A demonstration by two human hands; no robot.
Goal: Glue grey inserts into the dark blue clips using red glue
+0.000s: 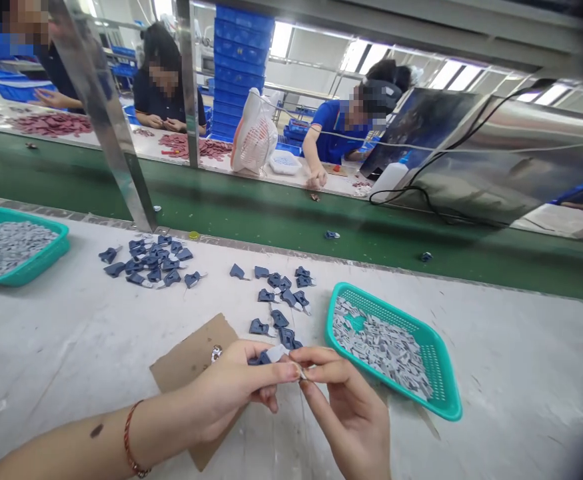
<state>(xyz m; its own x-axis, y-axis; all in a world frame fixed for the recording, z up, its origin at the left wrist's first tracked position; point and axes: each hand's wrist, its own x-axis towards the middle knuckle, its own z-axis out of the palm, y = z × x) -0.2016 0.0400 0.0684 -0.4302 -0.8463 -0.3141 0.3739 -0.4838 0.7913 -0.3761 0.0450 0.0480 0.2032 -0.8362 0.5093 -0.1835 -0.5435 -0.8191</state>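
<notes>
My left hand is closed on a dark blue plastic part with a light grey tab sticking out of it. The fingers of my right hand are pinched together against my left thumb, at a small pale grey piece mostly hidden by the fingertips. Just beyond the hands lies a loose group of similar blue parts, several with grey tabs. Under my left hand is a brown cardboard sheet, with small shiny metal bits on it.
To the right stands a teal basket of small grey pieces; another teal basket is at the far left. More blue parts are heaped left of centre. Behind runs a green conveyor belt carrying a few parts. People work across it.
</notes>
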